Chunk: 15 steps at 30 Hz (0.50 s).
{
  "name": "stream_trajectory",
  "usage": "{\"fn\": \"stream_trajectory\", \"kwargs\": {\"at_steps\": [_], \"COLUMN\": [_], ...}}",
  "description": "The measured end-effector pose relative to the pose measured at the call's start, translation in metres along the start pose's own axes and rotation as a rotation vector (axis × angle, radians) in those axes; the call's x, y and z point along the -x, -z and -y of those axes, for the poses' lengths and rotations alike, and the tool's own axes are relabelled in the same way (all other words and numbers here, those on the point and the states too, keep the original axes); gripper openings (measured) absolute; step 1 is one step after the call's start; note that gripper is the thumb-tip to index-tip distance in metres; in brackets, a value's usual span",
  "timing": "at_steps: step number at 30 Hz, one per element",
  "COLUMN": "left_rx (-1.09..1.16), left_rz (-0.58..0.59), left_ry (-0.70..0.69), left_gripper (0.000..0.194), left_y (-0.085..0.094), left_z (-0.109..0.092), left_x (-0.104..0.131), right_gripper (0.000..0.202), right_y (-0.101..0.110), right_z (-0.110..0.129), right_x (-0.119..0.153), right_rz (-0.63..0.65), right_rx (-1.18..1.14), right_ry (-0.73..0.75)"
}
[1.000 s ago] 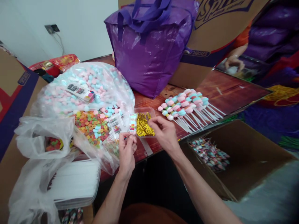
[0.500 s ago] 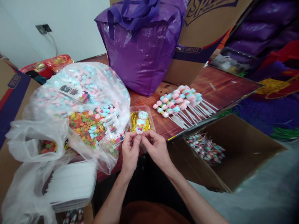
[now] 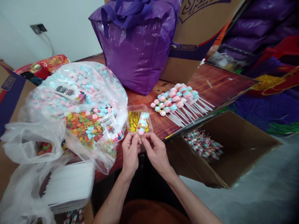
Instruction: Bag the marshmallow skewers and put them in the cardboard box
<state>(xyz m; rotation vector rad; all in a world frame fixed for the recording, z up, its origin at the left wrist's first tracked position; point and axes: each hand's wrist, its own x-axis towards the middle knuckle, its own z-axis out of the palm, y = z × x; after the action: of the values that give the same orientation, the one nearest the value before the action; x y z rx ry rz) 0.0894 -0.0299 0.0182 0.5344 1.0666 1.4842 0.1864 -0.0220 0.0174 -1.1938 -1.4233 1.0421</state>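
A candy skewer (image 3: 143, 122) of pink, blue and orange sweets in a clear printed wrapper points away from me. My left hand (image 3: 131, 149) is closed, thumb and fingers pinched at the wrapper's lower end. My right hand (image 3: 155, 151) pinches the same spot from the other side. A bit of gold twist tie (image 3: 140, 136) shows between the fingertips; which fingers grip it is hard to make out. Just beyond is a clear plastic tray (image 3: 151, 119) of gold twist ties (image 3: 134, 119). Left of it lies a stack of printed wrappers (image 3: 111, 127).
Bare candy skewers (image 3: 177, 98) lie on the table at right. Below stands an open cardboard box (image 3: 243, 149) with wrapped skewers (image 3: 205, 146). At left are a bag of marshmallows (image 3: 93, 73), ring sweets (image 3: 78, 124) and white sticks (image 3: 67, 183). A purple bag (image 3: 135, 56) stands behind.
The candy skewer has tilted slightly to the right. My fingertips stay pinched at its lower end, and the gold tie's end no longer sticks out at the left. The view has shifted a little.
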Motion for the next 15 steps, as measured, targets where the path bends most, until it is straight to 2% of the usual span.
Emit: {"fn": "stream_trajectory", "kwargs": {"at_steps": [2,5,7,9,12,15], "left_rx": [0.106,0.288,0.37,0.37,0.227,-0.018], "left_rz": [0.058,0.192,0.284,0.345,0.307,0.191], "left_ry": [0.133,0.408,0.564,0.629,0.51,0.208], "left_gripper": [0.032,0.032,0.033,0.033,0.032,0.026], "left_y": [-0.001,0.003,0.005,0.006,0.003,-0.001], "left_z": [-0.007,-0.021,-0.028,-0.03,-0.023,-0.012], "left_x": [0.0,0.0,0.002,0.004,0.007,0.01], "right_gripper": [0.016,0.02,0.024,0.023,0.02,0.019], "right_y": [0.003,0.013,0.021,0.029,0.032,0.028], "right_z": [-0.003,-0.003,0.0,0.003,0.004,0.003], "right_x": [0.0,-0.004,-0.007,-0.008,-0.007,-0.001], "right_rz": [0.039,0.118,0.182,0.245,0.23,0.124], "right_rx": [-0.203,-0.421,-0.442,-0.371,-0.183,-0.051], "right_ry": [-0.108,-0.192,-0.212,-0.206,-0.136,-0.073]}}
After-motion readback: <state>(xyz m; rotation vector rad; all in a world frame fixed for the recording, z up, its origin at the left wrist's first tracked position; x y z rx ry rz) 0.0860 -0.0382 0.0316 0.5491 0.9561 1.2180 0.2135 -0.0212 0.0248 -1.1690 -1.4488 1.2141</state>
